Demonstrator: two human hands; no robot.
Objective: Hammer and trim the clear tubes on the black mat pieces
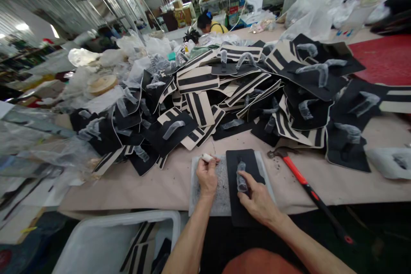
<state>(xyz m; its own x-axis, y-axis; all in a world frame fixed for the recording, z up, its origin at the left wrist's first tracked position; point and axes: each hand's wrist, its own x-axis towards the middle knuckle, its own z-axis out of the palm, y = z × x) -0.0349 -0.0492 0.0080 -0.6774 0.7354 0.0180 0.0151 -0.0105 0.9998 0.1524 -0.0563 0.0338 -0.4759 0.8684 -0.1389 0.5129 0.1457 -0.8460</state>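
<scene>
My left hand is closed around a short off-white cylinder, its kind unclear, above a grey scuffed board. A black flat panel lies partly on that board, its lower end reaching past the table's front edge. On the panel is a handle wrapped in clear plastic. My right hand has its thumb and fingers closed on this handle. To the right rests a hammer with a red and black grip, its head on the table and its grip end sticking out over the edge.
A large heap of similar black panels, some with beige-striped backs, covers the table's far side. Below left stands a translucent bin with striped panels inside. Plastic bags lie beyond the heap. A person in yellow is farther back.
</scene>
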